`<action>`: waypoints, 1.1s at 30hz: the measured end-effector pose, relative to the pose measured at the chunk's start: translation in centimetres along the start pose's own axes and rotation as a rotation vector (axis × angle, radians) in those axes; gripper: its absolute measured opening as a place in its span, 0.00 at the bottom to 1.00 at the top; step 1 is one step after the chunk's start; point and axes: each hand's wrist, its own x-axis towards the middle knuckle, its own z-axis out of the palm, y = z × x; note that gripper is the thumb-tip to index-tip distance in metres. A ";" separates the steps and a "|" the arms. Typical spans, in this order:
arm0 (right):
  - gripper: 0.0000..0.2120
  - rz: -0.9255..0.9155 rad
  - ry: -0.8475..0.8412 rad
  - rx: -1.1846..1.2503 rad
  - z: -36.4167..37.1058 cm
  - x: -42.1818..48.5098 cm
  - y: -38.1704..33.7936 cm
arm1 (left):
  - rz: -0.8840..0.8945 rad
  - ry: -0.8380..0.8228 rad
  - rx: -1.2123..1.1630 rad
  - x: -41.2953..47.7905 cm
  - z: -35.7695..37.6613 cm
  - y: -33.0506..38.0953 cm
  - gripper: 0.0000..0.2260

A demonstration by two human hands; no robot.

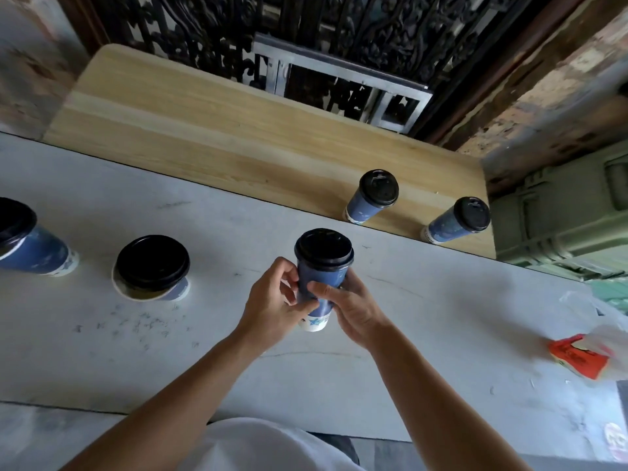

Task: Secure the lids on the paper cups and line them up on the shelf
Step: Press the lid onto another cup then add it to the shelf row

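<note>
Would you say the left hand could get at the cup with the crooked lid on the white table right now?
Probably not yet: the left hand and right hand both grip the held cup. The white table toward the crooked-lid cup looks free, though.

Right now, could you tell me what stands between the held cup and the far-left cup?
Another cup, its lid sitting askew, as the head view shows.

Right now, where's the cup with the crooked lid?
Head view: the crooked-lid cup sits on the white counter, left side, between the held cup and the edge cup.
</note>
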 end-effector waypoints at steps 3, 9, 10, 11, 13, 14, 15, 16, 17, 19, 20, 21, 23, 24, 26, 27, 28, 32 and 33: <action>0.27 -0.009 -0.001 -0.128 -0.6 0.7 -0.4 | 0.042 -0.022 -0.007 0.4 -0.6 -0.9 0.14; 0.36 0.076 0.046 -0.346 -1.4 3.0 -1.9 | -0.004 0.080 0.230 2.0 -1.5 -5.1 0.10; 0.36 0.102 0.072 -0.402 -1.4 3.5 -2.2 | -0.041 0.132 0.393 2.3 -1.6 -6.4 0.11; 0.36 0.133 0.090 -0.466 -1.4 3.9 -2.4 | -0.092 0.180 0.543 2.5 -1.6 -7.9 0.14; 0.38 0.210 0.114 -0.604 -1.2 4.8 -3.1 | -0.185 0.225 0.724 2.5 -1.2 -10.9 0.22; 0.38 0.246 0.129 -0.661 -1.1 5.4 -3.6 | -0.211 0.231 0.769 2.3 -0.9 -12.1 0.25; 0.36 0.274 0.137 -0.722 -1.0 6.1 -4.3 | -0.228 0.239 0.787 2.0 -0.5 -12.9 0.26; 0.33 0.284 0.132 -0.800 -0.7 6.7 -5.2 | -0.239 0.260 0.788 1.8 -0.1 -13.5 0.27; 0.30 0.275 0.121 -0.904 -0.5 7.5 -6.3 | -0.249 0.287 0.775 1.7 0.3 -13.9 0.27; 0.26 0.225 0.056 -1.177 0.6 8.9 -9.4 | -0.265 0.344 0.723 1.7 0.9 -14.0 0.26; 0.26 0.202 0.001 -1.342 1.2 9.6 -11.1 | -0.272 0.373 0.696 1.8 1.2 -14.0 0.25; 0.27 0.187 -0.064 -1.513 2.1 10.2 -13.0 | -0.287 0.397 0.671 1.9 1.5 -14.1 0.25; 0.28 0.175 -0.176 -1.818 4.2 11.5 -16.5 | -0.319 0.425 0.636 2.3 2.0 -14.3 0.25; 0.29 0.173 -0.214 -1.953 5.4 12.0 -17.9 | -0.332 0.438 0.624 2.5 2.1 -14.3 0.25; 0.29 0.137 -0.265 -2.206 7.6 12.8 -20.1 | -0.343 0.470 0.619 2.7 2.5 -14.4 0.25; 0.28 0.092 -0.281 -2.336 8.4 13.1 -20.7 | -0.343 0.486 0.622 2.8 2.6 -14.3 0.25; 0.27 0.030 -0.292 -2.466 9.1 13.4 -21.1 | -0.339 0.501 0.629 2.8 2.7 -14.3 0.25; 0.18 -0.290 -0.206 -2.914 10.0 15.2 -20.2 | -0.312 0.548 0.680 2.9 3.0 -14.4 0.26; 0.16 -0.333 -0.157 -2.997 10.0 15.8 -19.5 | -0.310 0.566 0.688 2.9 3.1 -14.4 0.26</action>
